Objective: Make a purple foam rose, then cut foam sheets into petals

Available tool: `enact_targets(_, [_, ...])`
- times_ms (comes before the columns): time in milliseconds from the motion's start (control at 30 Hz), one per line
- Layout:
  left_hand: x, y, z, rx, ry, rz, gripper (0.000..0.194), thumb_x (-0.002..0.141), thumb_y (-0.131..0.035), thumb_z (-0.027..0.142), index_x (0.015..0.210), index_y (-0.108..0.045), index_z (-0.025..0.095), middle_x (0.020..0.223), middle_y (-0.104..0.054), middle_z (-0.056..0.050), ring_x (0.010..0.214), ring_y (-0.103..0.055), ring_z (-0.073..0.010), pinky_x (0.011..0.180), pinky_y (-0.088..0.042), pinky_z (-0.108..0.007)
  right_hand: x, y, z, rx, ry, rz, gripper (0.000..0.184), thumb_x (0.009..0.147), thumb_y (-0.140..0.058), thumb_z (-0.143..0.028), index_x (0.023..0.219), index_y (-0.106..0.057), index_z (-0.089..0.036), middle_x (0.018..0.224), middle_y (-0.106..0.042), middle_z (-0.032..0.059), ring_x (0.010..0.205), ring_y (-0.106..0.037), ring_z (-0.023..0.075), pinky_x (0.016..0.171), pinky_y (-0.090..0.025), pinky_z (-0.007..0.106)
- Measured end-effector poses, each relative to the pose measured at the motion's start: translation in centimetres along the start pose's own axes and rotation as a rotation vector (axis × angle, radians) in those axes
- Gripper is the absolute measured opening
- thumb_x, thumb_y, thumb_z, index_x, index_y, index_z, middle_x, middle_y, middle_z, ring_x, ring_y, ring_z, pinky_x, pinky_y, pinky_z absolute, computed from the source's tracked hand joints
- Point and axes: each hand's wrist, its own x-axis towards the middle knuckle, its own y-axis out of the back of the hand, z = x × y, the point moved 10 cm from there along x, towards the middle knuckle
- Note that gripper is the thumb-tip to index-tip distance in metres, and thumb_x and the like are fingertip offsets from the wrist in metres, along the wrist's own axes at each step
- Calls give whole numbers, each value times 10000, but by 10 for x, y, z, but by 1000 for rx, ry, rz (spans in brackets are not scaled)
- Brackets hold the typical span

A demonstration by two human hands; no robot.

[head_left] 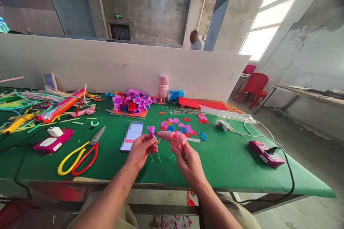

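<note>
Pinched in my left hand (141, 149) is a small purple paper flower (151, 130), its thin wire stem sticking out below the fingers. My right hand (188, 157) is wrapped round a pink hot glue gun (172, 136). The gun's nozzle points left and sits close beside the flower's base; whether it touches I cannot tell. A clear glue stick (194, 140) juts from the back of the gun. Just beyond my hands lie loose purple, red and blue petals (185, 127). A phone (132, 136) lies left of my left hand.
Scissors (86, 152) and a magenta power strip (53, 142) lie left, near bundled pipe cleaners (61, 105). Finished flowers (133, 101), a pink bottle (163, 89) and red sheets (201, 103) are along the back. Another power strip (266, 154) with cables is right. A person (197, 41) stands behind the white partition (120, 66).
</note>
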Motion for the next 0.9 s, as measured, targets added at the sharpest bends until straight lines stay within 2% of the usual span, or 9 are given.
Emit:
enact_targets(333, [-2,-4,-1,-7,8,-17,210,644,-801,188,748,-629,126,658,-676,-22,494,-593,-77,471,-535,-186,-1,-1,-1,-22,-1,-7,285,915,-421,-355,1086,-589,-199,607,-532,-16,517,-468,144,490,-369,235])
enact_targets(900, [-3,-5,-2,-14,12,-27,222,638,-800,187,755,-624,119,653,-680,-28,500,-594,-77,469,-537,-184,-2,0,1,-25,-7,-11,262,917,-420,-365,1028,-584,-193,610,-533,-20,498,-452,134,468,-321,234])
